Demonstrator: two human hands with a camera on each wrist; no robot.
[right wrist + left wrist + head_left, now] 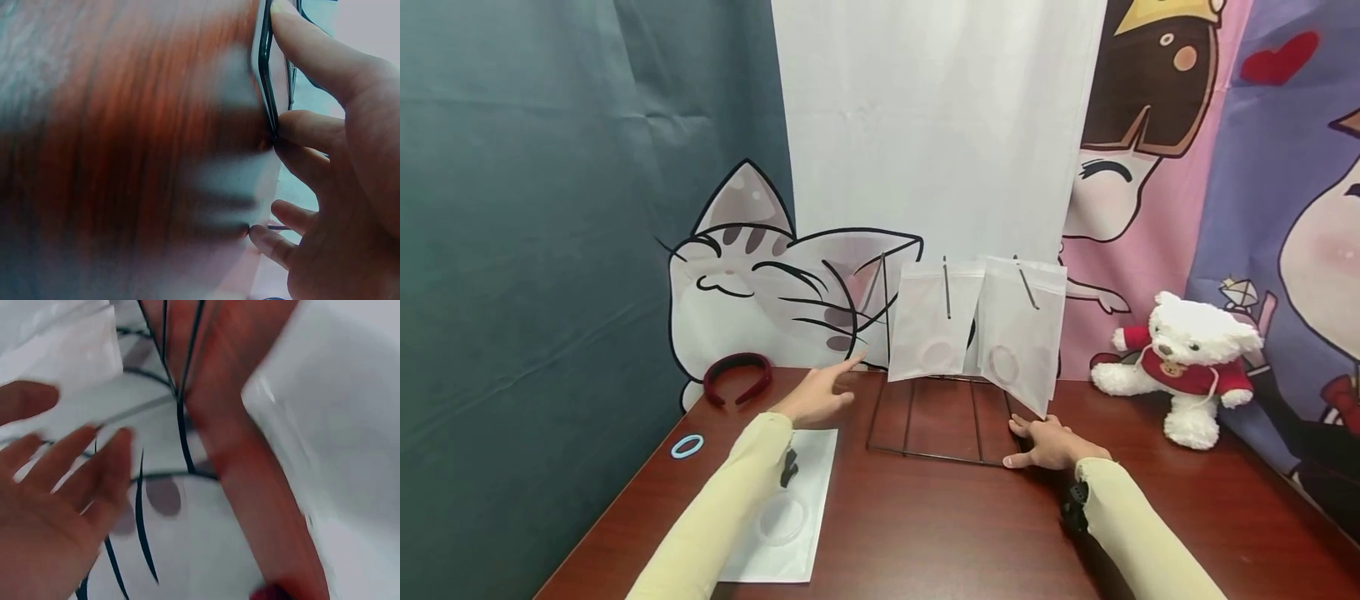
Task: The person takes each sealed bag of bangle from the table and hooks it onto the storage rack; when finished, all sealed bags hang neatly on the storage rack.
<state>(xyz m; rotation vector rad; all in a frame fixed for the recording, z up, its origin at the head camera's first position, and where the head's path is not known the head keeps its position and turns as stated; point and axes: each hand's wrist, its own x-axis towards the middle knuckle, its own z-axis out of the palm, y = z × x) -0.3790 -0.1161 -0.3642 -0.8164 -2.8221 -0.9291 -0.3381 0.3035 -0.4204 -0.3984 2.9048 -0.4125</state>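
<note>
Head: the left hand (820, 396), loosely open and holding nothing, is hovering beside the wire rack (942, 458), which is standing on the table (917, 525). 2 pouches (921, 317) (1030, 342) are hanging from it; jolting could be shaking them off.

Left wrist: a careless sweep could be snagging the wires.

Right wrist: the right hand (350, 156) is touching the base, fingers apart; whether it is pinching, I cannot tell. Uneven pushing could be tipping everything.

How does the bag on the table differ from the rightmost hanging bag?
The table bag lies flat; the rightmost hanging bag hangs from the rack. A sleeve partly hides the table bag in the head view; none crosses the hanging bag. Both bags are whitish, each showing a round outline.
</note>
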